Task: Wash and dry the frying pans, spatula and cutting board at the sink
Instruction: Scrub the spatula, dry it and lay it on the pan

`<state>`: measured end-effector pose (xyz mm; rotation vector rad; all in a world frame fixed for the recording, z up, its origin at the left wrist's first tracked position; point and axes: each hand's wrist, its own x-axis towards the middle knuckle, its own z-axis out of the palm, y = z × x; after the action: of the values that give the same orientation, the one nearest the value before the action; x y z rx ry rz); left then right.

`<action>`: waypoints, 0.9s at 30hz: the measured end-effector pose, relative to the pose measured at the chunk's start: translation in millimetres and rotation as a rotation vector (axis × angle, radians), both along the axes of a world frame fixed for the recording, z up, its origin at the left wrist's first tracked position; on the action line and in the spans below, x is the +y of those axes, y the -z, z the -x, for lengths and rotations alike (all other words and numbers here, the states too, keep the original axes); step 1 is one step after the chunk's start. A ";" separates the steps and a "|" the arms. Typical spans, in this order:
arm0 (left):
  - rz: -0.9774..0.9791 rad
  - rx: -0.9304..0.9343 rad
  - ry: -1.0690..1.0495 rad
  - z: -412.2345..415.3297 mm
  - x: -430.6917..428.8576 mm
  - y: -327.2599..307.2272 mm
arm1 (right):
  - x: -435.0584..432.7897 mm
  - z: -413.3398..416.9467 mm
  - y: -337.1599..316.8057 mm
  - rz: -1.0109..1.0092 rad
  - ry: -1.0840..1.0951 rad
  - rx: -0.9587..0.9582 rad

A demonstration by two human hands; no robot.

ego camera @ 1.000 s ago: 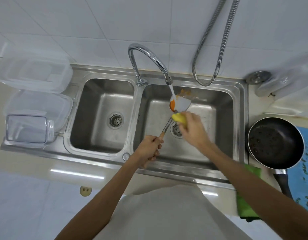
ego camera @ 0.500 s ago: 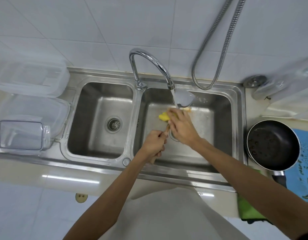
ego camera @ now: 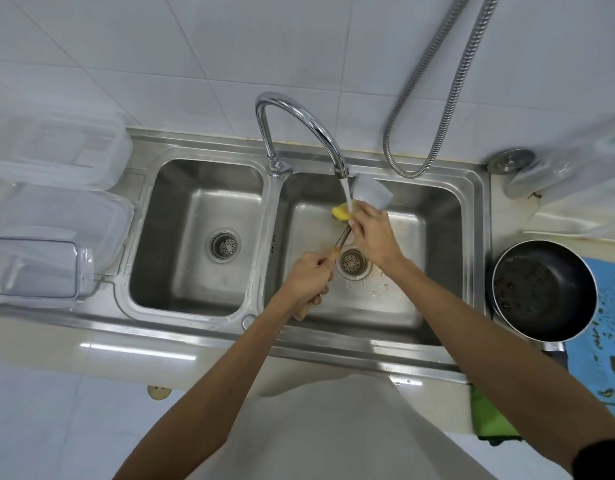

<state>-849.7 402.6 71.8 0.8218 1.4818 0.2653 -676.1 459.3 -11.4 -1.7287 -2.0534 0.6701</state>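
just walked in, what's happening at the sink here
A person is washing a spatula over the right basin, under water running from the tap. The left hand holds its wooden handle; the right hand presses a yellow sponge against it near the blade. A dirty frying pan waits on the counter to the right.

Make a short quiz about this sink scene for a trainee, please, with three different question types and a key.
1. True or false: the pan lies inside the right basin.
2. Which hand grips the spatula handle? A) left hand B) right hand
3. Fill in: water from the tap falls onto the yellow ____.

Key: 1 false, it sits on the counter right of the sink; 2 A; 3 sponge.
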 end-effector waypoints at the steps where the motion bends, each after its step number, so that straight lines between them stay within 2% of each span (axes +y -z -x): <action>1: -0.007 0.019 0.015 -1.0 -0.7 1.0 | 1.9 0.5 -0.7 0.050 0.025 -0.003; 4: -0.073 0.122 0.096 0.1 1.3 5.2 | -13.7 11.4 -5.8 0.051 -0.185 0.020; 6: -0.083 0.128 0.065 2.2 2.4 4.8 | -22.9 11.2 -9.2 0.034 -0.304 0.049; 8: -0.077 0.105 0.022 2.7 2.5 3.2 | -13.7 4.7 -10.6 0.015 -0.236 0.043; 11: -0.120 0.187 0.100 0.4 2.7 5.9 | 2.9 -4.0 -12.9 0.070 -0.067 -0.022; 16: -0.260 0.259 0.114 6.2 11.2 11.1 | -6.5 -6.0 -18.1 -0.073 -0.368 0.017; 20: -0.347 0.376 0.234 8.2 16.5 15.0 | 15.6 -17.6 -7.1 0.030 -0.078 -0.129; 21: -0.360 0.396 0.255 8.5 16.9 17.3 | 15.4 -16.8 -5.5 0.040 -0.066 -0.162; 25: -0.349 0.438 0.285 13.2 21.6 25.5 | -9.0 1.8 -7.4 -0.092 -0.333 -0.094; 27: -0.313 0.431 0.277 16.3 25.5 28.1 | -9.4 2.7 -3.8 -0.119 -0.346 -0.076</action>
<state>-866.0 428.1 43.8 1.3895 1.7229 0.1140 -678.8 449.9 -7.6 -1.3661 -2.4214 0.5730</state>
